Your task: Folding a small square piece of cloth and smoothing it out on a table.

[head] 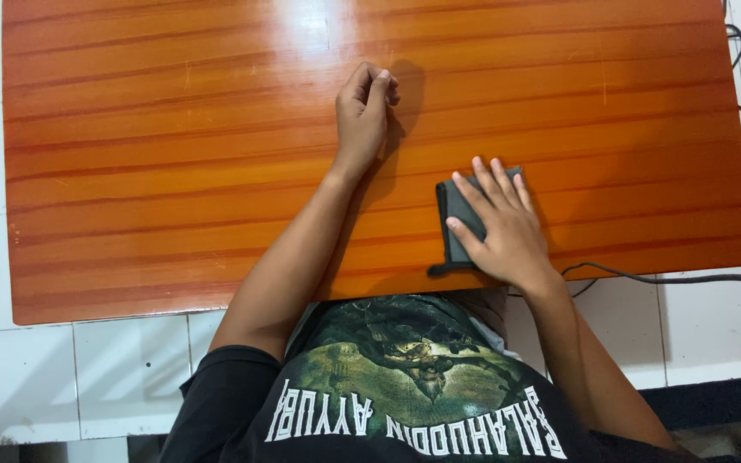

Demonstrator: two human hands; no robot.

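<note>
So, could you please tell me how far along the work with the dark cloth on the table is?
The dark cloth already lies folded into a small rectangle on the wooden table. The right hand presses flat on it; the left hand rests curled, apart. Whether more folds remain cannot be told.

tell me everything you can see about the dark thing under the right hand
The dark grey pouch is a flat, soft-looking rectangular thing, maybe cloth or leather, lying flat on the glossy wooden table close to its near edge. The right hand rests palm down over most of it, fingers spread, so only its left side and top corner show. A small tab sticks out at its lower left corner. What it is exactly cannot be told.
</note>
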